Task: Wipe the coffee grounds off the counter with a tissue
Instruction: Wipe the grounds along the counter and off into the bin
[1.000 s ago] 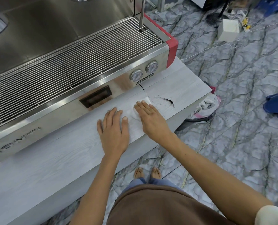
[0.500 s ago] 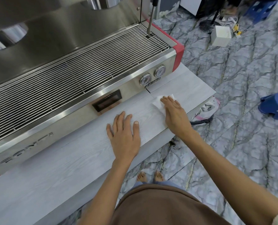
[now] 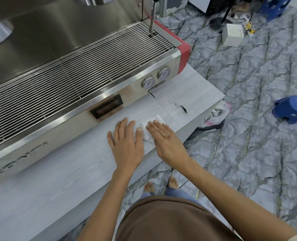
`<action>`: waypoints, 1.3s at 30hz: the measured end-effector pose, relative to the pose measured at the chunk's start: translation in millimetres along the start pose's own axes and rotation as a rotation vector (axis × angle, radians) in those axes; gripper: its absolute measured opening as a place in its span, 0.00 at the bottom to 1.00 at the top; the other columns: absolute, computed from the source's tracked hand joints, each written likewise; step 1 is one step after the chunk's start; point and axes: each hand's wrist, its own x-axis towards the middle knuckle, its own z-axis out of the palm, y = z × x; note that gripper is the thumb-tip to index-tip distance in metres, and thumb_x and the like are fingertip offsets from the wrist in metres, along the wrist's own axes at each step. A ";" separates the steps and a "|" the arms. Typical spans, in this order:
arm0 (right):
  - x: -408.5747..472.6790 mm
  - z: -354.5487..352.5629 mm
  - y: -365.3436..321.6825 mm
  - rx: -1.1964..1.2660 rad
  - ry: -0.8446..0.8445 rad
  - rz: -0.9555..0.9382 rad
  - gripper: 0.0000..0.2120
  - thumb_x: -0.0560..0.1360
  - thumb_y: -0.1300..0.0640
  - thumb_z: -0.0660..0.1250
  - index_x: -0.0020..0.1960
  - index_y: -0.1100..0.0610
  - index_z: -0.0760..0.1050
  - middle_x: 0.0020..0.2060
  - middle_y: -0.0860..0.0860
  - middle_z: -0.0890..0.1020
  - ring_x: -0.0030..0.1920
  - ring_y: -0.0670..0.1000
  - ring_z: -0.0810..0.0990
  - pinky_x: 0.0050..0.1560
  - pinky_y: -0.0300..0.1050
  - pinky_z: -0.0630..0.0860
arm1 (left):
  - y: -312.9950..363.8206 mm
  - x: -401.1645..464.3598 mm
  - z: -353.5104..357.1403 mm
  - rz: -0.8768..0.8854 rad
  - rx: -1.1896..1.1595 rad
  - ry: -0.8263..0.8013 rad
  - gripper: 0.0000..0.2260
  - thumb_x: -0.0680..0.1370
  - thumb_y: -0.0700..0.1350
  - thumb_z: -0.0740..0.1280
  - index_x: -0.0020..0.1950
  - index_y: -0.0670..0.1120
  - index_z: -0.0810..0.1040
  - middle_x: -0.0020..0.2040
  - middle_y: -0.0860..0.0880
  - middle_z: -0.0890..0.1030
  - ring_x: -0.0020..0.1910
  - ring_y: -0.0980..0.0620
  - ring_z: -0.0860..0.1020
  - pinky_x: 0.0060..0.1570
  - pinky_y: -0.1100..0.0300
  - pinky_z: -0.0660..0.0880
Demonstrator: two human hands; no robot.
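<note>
Tissue (image 3: 152, 125) lies flat on the pale counter (image 3: 57, 174), pinned under the right hand's (image 3: 166, 141) extended fingers; left hand (image 3: 126, 145) rests splayed, empty, just beside. Coffee grounds (image 3: 183, 108) streak farther right, near the espresso machine (image 3: 74, 75).

Under both hands the counter (image 3: 66, 173) is pale grey with a fine wood-grain pattern; the tissue (image 3: 148, 132) beneath the right hand's fingers is white, and beyond it the coffee grounds (image 3: 183, 108) streak black. Right of the hands, the floor (image 3: 248, 136) shows grey marble veining, a blue stool (image 3: 292, 108) on it
</note>
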 end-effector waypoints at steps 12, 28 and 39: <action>9.7 -25.2 53.3 0.012 -0.010 0.037 0.19 0.81 0.58 0.55 0.70 0.60 0.69 0.70 0.54 0.71 0.73 0.51 0.64 0.73 0.50 0.59 | 9.7 1.5 3.1 -0.048 0.013 0.032 0.25 0.82 0.59 0.47 0.73 0.51 0.70 0.77 0.52 0.65 0.78 0.53 0.57 0.78 0.43 0.45; 24.6 -56.3 107.8 0.092 0.016 0.102 0.17 0.80 0.63 0.57 0.67 0.59 0.72 0.67 0.54 0.74 0.71 0.52 0.68 0.72 0.48 0.62 | 24.2 5.1 14.2 -0.036 0.049 0.033 0.25 0.82 0.60 0.48 0.73 0.51 0.69 0.77 0.51 0.64 0.79 0.50 0.56 0.77 0.42 0.46; 16.4 -49.2 54.7 0.217 -0.002 -0.019 0.18 0.79 0.63 0.55 0.67 0.60 0.72 0.67 0.55 0.74 0.71 0.55 0.67 0.72 0.50 0.61 | 34.3 13.6 17.6 -0.058 -0.084 0.025 0.24 0.82 0.59 0.48 0.73 0.52 0.70 0.77 0.53 0.65 0.78 0.53 0.57 0.78 0.45 0.44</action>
